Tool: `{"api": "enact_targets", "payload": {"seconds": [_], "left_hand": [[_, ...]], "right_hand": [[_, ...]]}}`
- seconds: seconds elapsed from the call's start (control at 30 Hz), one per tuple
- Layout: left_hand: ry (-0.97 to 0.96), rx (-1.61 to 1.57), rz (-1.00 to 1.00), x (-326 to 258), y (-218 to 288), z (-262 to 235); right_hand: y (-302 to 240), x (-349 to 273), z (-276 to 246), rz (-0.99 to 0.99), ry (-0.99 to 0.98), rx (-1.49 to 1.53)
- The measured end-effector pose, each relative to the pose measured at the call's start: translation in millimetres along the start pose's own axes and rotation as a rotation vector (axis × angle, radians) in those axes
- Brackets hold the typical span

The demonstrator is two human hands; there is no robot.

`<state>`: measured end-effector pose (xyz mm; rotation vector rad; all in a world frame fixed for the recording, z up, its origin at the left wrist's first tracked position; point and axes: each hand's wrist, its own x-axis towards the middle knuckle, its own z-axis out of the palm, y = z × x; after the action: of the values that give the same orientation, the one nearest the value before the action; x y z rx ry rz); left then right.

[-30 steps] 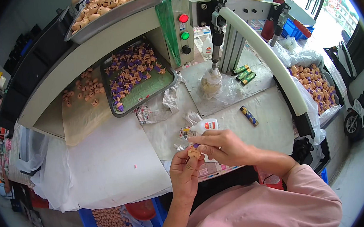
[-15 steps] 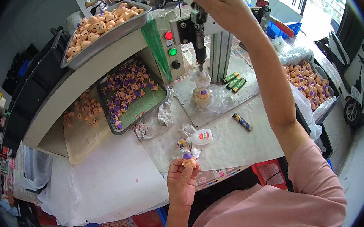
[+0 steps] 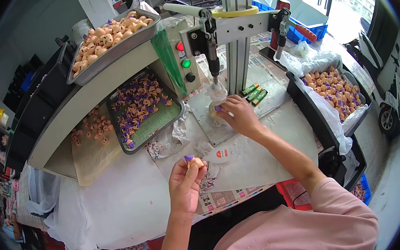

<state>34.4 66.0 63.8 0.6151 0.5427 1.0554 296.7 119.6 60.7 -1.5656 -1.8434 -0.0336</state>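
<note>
My left hand [image 3: 183, 190] pinches a small peach-coloured toy figure with a purple part [image 3: 194, 162] between thumb and fingers, above the near edge of the table. At the base of the hand-lever press [image 3: 212, 52], my right hand [image 3: 243, 114] closes its fingertips on another small toy figure with a purple part [image 3: 218, 108]. My fingers partly hide this second figure. Wrapped in clear plastic, the press tip [image 3: 217, 92] stands just above it. A white glue bottle [image 3: 221, 156] lies on the table between my hands.
A dark tray of purple-and-peach pieces [image 3: 144, 108] sits left of the press. Above it, a metal tray [image 3: 113, 41] holds peach heads. At the right, a lined crate [image 3: 332, 92] contains assembled figures. Several green packs [image 3: 256, 94] lie by the press column.
My right hand has come down from the press lever to the figure under the tip, and the lever handle now shows. My left hand has shifted slightly left and up, tilting its figure.
</note>
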Motion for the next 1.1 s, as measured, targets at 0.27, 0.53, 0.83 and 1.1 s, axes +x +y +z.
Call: {"api": "enact_targets", "payload": {"seconds": [0.27,0.53,0.83,1.1], "left_hand": [[-0.008,0.295,-0.159,83.9,-15.0,7.8],[-0.031,0.857,0.226,174.0,-69.1,30.7],[-0.046,1.213,0.654,183.6,-86.3,36.5],[-0.056,1.196,0.622,178.2,-81.8,39.3]], "right_hand": [[31.0,-34.8,-137.7,0.355,0.628,-0.218],[58.8,-56.4,-188.4,0.331,0.835,-0.593],[-36.1,42.1,-125.9,-0.274,0.535,0.066],[-114.8,168.0,-160.3,0.125,0.423,0.280]]}}
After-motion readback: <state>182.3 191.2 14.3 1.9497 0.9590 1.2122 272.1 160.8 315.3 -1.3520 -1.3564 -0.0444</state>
